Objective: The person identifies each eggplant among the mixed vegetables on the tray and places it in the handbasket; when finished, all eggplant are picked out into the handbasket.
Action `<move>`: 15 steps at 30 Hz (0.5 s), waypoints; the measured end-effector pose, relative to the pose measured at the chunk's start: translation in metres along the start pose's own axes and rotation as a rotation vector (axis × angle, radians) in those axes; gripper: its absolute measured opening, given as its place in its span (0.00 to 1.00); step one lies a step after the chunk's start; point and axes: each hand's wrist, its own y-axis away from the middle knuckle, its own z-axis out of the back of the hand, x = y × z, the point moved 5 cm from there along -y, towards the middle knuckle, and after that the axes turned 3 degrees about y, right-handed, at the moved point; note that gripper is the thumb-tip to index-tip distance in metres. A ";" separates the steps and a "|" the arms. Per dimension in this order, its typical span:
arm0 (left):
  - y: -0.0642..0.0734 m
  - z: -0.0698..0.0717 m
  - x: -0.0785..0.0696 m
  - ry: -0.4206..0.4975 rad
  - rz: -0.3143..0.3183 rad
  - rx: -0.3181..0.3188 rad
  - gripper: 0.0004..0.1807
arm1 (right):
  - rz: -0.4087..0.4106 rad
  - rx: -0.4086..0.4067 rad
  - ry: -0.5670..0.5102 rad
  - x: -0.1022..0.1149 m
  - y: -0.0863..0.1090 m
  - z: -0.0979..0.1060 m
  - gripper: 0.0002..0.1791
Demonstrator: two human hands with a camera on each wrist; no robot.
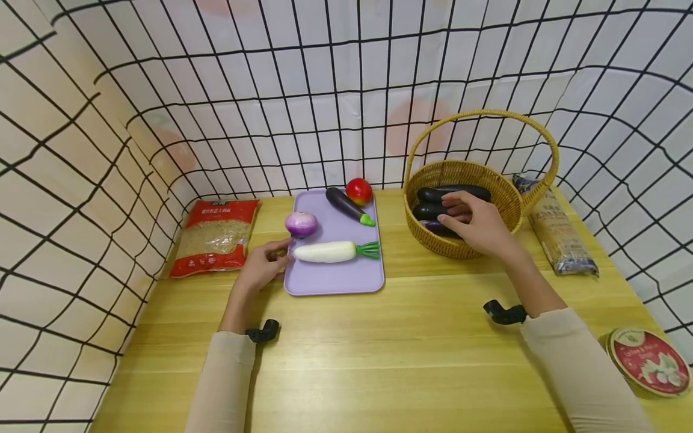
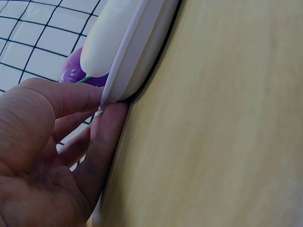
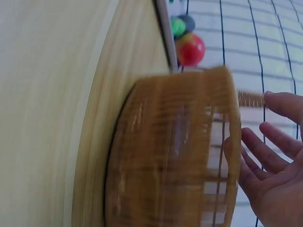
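Note:
With thumb and fingers my left hand [image 1: 263, 264] pinches the left rim of a lilac tray [image 1: 332, 285]; the left wrist view shows the rim between the fingertips. On the tray lie a white radish [image 1: 325, 252] with green leaves, a purple onion [image 1: 301, 224], an eggplant [image 1: 346, 204] and a red round fruit [image 1: 359, 191] at the back corner. My right hand [image 1: 476, 222] hovers at the front of a wicker basket [image 1: 444, 243], fingers spread and loosely bent, holding nothing. Several dark eggplants [image 1: 430, 210] lie inside the basket, partly hidden by that hand.
Left of the tray lies a red bag of pasta [image 1: 216, 237]. Beside the basket on the right is another clear package [image 1: 560, 231]. A round red tin [image 1: 649, 362] sits at the table's right edge. Black wire grid [image 1: 330, 96] encloses the back and sides.

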 end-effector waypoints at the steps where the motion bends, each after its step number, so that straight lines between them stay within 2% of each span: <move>1: 0.000 0.000 0.000 -0.003 0.000 -0.001 0.28 | 0.007 0.001 -0.018 0.004 -0.002 -0.005 0.30; 11: -0.002 0.000 0.003 -0.018 -0.007 -0.004 0.28 | 0.092 -0.014 -0.129 0.046 -0.027 -0.051 0.27; 15: -0.002 0.001 0.003 -0.022 -0.007 -0.009 0.28 | 0.099 0.009 -0.159 0.060 -0.037 -0.068 0.26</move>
